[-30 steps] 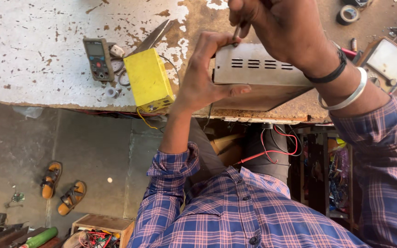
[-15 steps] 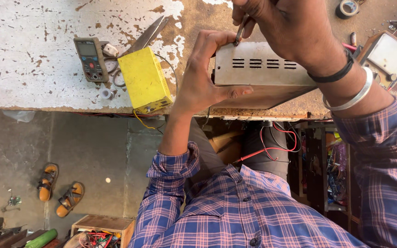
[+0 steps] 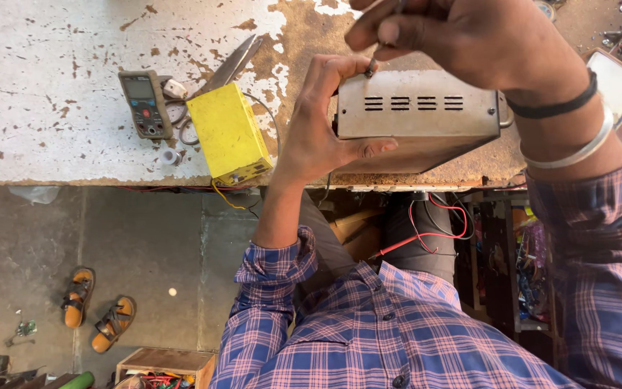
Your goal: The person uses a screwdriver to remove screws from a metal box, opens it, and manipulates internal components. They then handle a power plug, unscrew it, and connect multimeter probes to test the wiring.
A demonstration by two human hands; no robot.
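Left hand clasps the vented metal box; right hand pinches a thin tool.

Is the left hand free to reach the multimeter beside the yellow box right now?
Probably not: the left hand grips the grey metal box, and the yellow box stands between it and the multimeter.

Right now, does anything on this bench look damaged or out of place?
Yes. The bench top has its white paint flaking off in big brown patches around the metal box. The yellow box sits askew, hanging slightly over the front edge.
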